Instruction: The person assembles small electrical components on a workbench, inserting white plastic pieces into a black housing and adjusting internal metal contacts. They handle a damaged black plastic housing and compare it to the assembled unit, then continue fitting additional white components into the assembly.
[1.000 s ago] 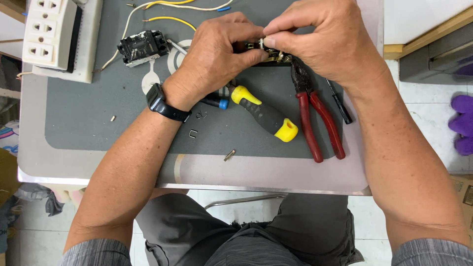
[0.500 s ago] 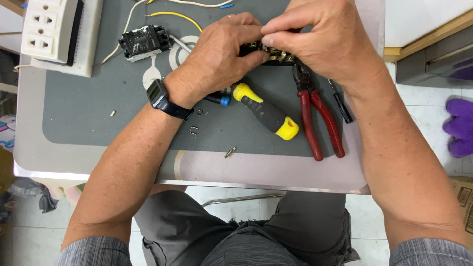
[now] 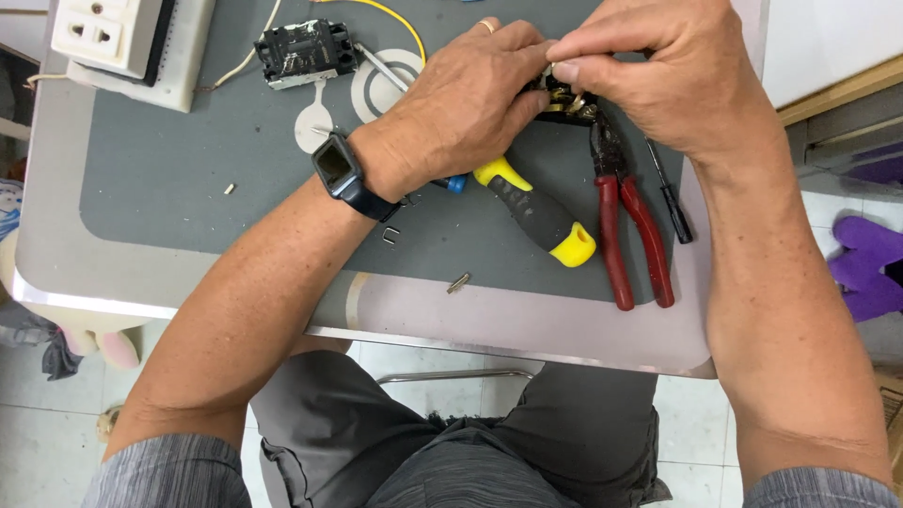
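Observation:
My left hand point(image 3: 461, 108) and my right hand point(image 3: 663, 71) meet over a small black electrical part with brass bits point(image 3: 562, 99), near the top middle of the grey table point(image 3: 169, 188). Both hands pinch it; most of it is hidden by the fingers. A black smartwatch point(image 3: 340, 174) sits on my left wrist. Just below the hands lie a screwdriver with a grey and yellow handle point(image 3: 536, 212) and red-handled pliers point(image 3: 625, 221).
A white socket block point(image 3: 118, 42) lies at the top left, beside a black switch body point(image 3: 306, 52) with white and yellow wires point(image 3: 400, 23). A thin black screwdriver point(image 3: 670, 193) lies right of the pliers. Small screws point(image 3: 458, 282) and clips point(image 3: 389, 233) are scattered near the table's front edge.
The view has shifted slightly, so the hands sit a little higher and further right in frame. Both hands keep their pinch on the small part; the tools lie where they were.

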